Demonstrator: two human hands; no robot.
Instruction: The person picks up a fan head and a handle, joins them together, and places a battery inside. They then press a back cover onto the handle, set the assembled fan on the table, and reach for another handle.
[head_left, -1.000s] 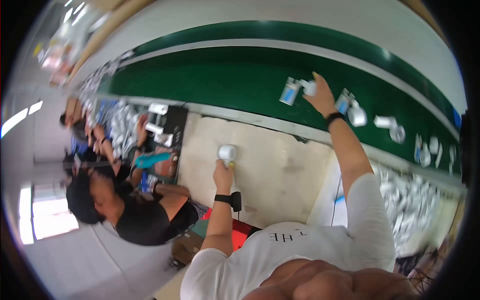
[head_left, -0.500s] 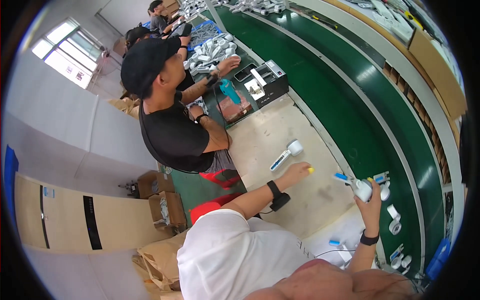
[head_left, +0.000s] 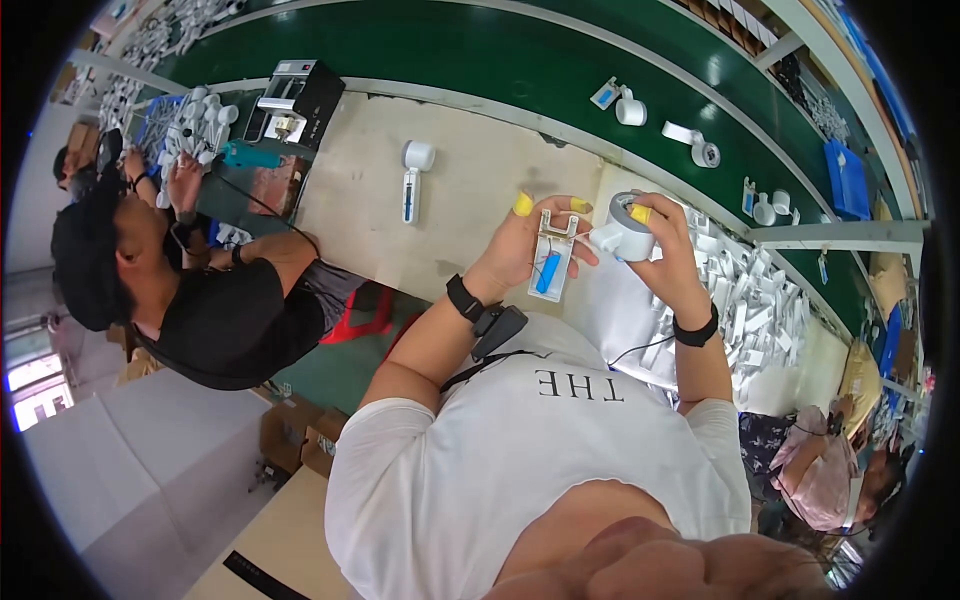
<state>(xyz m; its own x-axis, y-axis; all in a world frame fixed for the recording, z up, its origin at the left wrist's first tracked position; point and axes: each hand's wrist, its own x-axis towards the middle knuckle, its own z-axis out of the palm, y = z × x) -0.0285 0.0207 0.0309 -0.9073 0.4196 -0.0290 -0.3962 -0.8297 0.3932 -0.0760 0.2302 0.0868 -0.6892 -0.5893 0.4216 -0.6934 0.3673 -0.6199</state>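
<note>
In front of my chest, my left hand is closed on an open white handle housing with a blue cylindrical battery inside. My right hand grips a white round head with a grey ring at its top. The head's short neck is close beside the housing; whether the two are joined, I cannot tell. Yellow covers sit on some of my fingertips. Farther left on the table lies a white device with a round head and a slim handle, apart from my hands.
Many white housing pieces are piled at my right. Beyond the table, a green conveyor carries several similar parts. At the left stand a black machine, a teal power tool and a co-worker in black.
The view has swung to the right. My right hand has brought the part in from beside the conveyor, and my left hand has come off the table to hold its handle housing.
</note>
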